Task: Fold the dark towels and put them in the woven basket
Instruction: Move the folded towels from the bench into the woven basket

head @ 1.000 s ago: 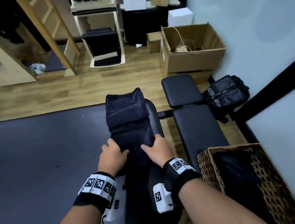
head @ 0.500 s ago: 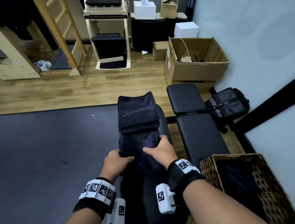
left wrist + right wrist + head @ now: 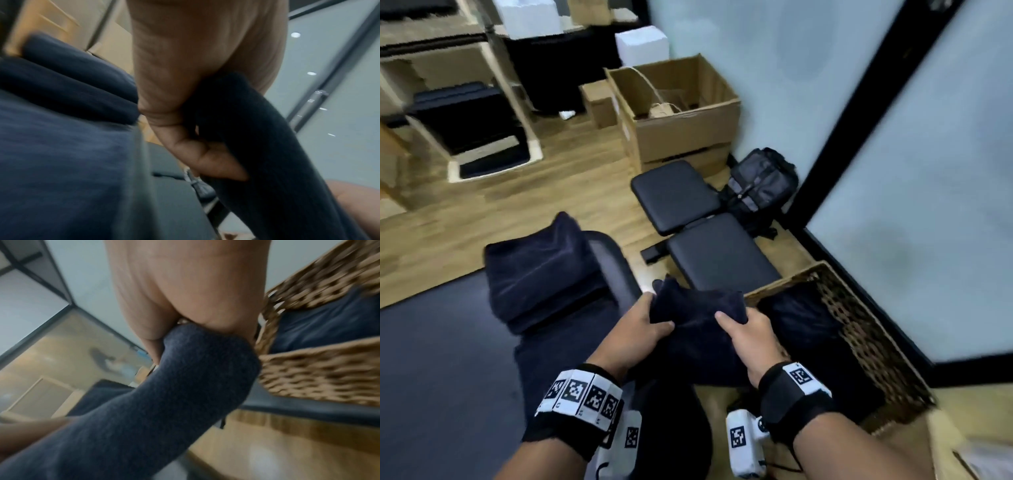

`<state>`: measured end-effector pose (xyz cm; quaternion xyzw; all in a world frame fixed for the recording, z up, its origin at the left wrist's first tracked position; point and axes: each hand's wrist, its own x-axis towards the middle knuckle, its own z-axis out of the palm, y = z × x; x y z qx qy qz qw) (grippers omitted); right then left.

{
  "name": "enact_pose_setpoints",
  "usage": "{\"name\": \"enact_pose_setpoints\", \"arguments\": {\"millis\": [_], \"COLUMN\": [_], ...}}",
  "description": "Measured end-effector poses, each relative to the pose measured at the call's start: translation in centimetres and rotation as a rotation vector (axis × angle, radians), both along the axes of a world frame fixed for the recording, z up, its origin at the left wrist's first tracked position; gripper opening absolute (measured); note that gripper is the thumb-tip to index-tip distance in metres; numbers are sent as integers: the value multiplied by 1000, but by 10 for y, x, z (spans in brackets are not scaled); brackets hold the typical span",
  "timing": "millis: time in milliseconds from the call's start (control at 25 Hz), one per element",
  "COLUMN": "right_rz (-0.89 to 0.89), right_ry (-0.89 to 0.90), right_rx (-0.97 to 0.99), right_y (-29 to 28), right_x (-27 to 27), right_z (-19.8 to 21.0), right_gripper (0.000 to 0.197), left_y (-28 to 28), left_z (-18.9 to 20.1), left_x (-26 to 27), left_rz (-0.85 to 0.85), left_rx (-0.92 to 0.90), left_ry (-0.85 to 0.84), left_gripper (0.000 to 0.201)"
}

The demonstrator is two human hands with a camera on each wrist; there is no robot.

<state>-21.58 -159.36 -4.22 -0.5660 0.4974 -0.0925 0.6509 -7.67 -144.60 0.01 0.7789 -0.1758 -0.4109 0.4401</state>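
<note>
A folded dark towel (image 3: 698, 318) hangs in the air between both hands, just left of the woven basket (image 3: 866, 329). My left hand (image 3: 643, 329) grips its left edge, thumb on top; the left wrist view shows fingers curled round the towel (image 3: 257, 146). My right hand (image 3: 748, 334) grips the right edge, and the towel (image 3: 174, 394) fills the right wrist view beside the basket (image 3: 320, 369). Dark towels (image 3: 801, 318) lie inside the basket. More dark towels (image 3: 541, 270) are stacked on the chair at the left.
A black padded bench (image 3: 709, 246) runs behind the basket. A black bag (image 3: 760, 185) sits against the wall, with an open cardboard box (image 3: 674, 113) beyond it. A glass wall with a black frame (image 3: 859, 130) borders the right. Dark mat and wood floor lie left.
Both hands have lifted the folded towel off the chair and carried it right, up to the basket's rim. The head view has swung right.
</note>
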Motion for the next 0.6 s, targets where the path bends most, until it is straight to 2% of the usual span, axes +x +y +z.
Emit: {"name": "enact_pose_setpoints", "arguments": {"millis": [160, 320, 480, 600], "right_rz": [-326, -541, -606, -574], "right_ry": [115, 427, 628, 703], "right_rx": [167, 198, 163, 175], "right_y": [-79, -132, -164, -181], "right_x": [-109, -206, -244, -244], "right_z": [-30, -75, -119, -145], "right_gripper": [22, 41, 31, 34], "left_y": [-144, -278, -353, -378], "left_z": [-29, -89, -158, -203], "left_x": [-57, -143, -203, -220], "left_rz": [-514, -898, -1076, -1011], "left_rx": [96, 309, 480, 489], "left_ry": [-184, -161, -143, -165], "left_gripper": [33, 33, 44, 48]}}
